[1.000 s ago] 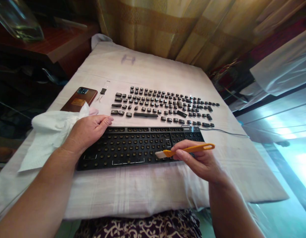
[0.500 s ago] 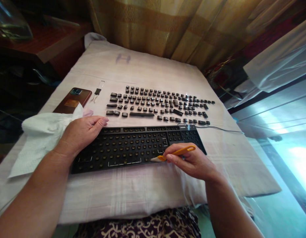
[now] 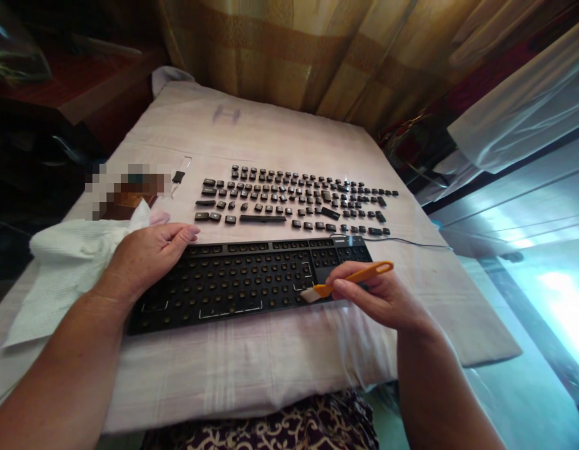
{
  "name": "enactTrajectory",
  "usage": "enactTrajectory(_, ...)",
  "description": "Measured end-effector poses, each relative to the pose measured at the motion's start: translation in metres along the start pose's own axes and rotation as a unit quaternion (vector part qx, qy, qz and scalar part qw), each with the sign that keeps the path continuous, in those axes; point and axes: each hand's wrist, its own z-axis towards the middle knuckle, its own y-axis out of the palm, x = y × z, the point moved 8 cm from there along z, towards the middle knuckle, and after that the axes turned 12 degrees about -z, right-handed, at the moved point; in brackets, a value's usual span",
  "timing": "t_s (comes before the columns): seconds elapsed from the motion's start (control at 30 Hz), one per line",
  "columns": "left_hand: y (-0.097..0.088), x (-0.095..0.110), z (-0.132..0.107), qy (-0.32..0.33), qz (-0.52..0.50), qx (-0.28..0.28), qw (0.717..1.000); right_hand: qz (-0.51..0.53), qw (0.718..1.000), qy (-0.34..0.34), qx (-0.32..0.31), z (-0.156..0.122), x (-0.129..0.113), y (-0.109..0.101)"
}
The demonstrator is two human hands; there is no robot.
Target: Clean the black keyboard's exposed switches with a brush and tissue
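Note:
A black keyboard point(image 3: 252, 278) with its keycaps off lies on the cloth-covered table, its key posts bare. My left hand point(image 3: 153, 250) is closed over its upper left part, thumb along the far edge; the other fingertips are hidden. In my right hand point(image 3: 368, 290) is a small brush point(image 3: 359, 275) with an orange handle, gripped between thumb and fingers. Its pale bristles touch the keyboard's lower edge, right of the white space-bar outline. Beyond the keyboard, the loose black keycaps point(image 3: 289, 195) are laid out in rows, with the long space bar point(image 3: 263, 219) in the nearest row.
White paper towel point(image 3: 64, 250) lies beside my left wrist. Behind it is a blurred-out brown object point(image 3: 134, 194), with a small black-and-metal tool point(image 3: 178, 177) nearby. The keyboard's cable point(image 3: 420, 242) runs off right. A wooden surface point(image 3: 83, 87) stands at the far left, a curtain point(image 3: 280, 69) behind.
My right hand has moved the brush rightward along the keyboard's lower edge, its handle turned up more. My left hand stays on the keyboard. The whole view has shifted slightly.

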Motion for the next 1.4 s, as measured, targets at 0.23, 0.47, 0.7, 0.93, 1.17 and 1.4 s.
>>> enactTrajectory(0.23, 0.000, -0.004, 0.001, -0.007, -0.024, 0.007, 1.000, 0.048, 0.998, 0.049, 0.004, 0.001, 0.011, 0.011)
enactTrajectory(0.47, -0.001, -0.007, 0.002, -0.011, -0.078, 0.022, 0.997, 0.127, 0.985, 0.094, 0.067, 0.002, 0.024, 0.001)
enactTrajectory(0.7, -0.008, -0.014, -0.015, -0.007, -0.198, 0.095, 0.975, 0.239, 0.861, 0.190, 0.406, -0.019, 0.074, -0.028)
enactTrajectory(0.93, -0.012, -0.019, -0.023, -0.022, -0.320, 0.118, 0.940, 0.291, 0.830, 0.227, 0.419, -0.020, 0.091, -0.010)
enactTrajectory(1.17, -0.015, -0.012, -0.017, -0.050, -0.310, 0.108, 0.943, 0.369, 0.749, 0.232, 0.498, -0.035, 0.108, -0.015)
enactTrajectory(1.4, -0.009, -0.005, -0.010, -0.054, -0.301, 0.108, 0.946, 0.383, 0.730, 0.219, 0.523, -0.039, 0.117, -0.023)
